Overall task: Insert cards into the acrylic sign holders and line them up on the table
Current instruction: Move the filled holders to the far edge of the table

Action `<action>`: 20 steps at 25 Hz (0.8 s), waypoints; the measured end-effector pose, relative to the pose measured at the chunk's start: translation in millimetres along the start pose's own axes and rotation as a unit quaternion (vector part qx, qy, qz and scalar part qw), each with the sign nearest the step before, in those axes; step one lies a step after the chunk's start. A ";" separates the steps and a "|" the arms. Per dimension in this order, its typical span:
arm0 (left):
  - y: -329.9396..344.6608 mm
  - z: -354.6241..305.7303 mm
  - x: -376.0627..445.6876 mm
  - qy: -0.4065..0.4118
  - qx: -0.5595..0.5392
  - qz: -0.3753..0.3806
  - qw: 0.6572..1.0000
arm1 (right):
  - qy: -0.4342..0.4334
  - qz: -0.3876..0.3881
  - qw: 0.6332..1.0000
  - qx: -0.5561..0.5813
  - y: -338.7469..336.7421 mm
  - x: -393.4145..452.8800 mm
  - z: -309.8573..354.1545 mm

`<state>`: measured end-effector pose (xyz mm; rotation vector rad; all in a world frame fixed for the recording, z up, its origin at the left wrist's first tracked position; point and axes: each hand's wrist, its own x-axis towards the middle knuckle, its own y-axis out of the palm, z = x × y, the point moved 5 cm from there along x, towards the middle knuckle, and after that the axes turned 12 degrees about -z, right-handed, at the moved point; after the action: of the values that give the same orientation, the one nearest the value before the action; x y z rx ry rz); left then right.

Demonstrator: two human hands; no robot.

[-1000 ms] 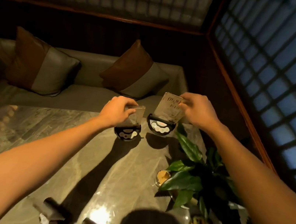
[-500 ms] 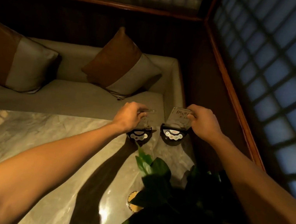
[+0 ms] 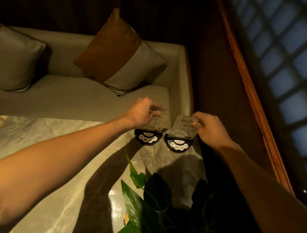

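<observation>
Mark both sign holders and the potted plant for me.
left sign holder (image 3: 146,138): head view, on its black base.
right sign holder (image 3: 184,128): head view, on the clear upright panel.
potted plant (image 3: 159,187): head view, on a dark leaf near the table's near edge.

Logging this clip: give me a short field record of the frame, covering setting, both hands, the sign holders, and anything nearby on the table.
setting: marble table beside a cushioned bench, lattice window at right
left hand: grips the top of the left sign holder
right hand: grips the top edge of the right sign holder
holders: both upright on dark half-round bases, side by side, apart, near the table's far edge
cards: print visible in the right holder; left unclear
nearby: leafy plant closer to the camera
</observation>
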<state>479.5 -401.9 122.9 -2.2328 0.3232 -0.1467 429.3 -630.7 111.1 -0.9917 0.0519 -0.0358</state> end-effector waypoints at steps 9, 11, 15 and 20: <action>7.1 -5.3 1.3 0.034 -0.015 -0.007 0.999 | 0.004 0.017 1.000 -0.006 -3.7 19.3 -8.1; 6.5 -3.8 2.0 0.028 -0.023 -0.010 0.999 | 0.006 0.008 1.000 -0.002 -4.9 20.7 -10.7; 5.3 -1.9 3.7 0.011 -0.029 -0.029 0.999 | 0.013 -0.006 1.000 -0.001 -4.2 19.8 -14.3; 8.2 -7.0 7.5 0.009 -0.023 -0.001 1.000 | 0.000 -0.021 1.000 -0.008 -4.6 17.9 -13.6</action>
<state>483.7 -414.2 120.9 -2.2781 0.3358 -0.1615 446.3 -645.6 107.1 -1.0085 0.0314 -0.0735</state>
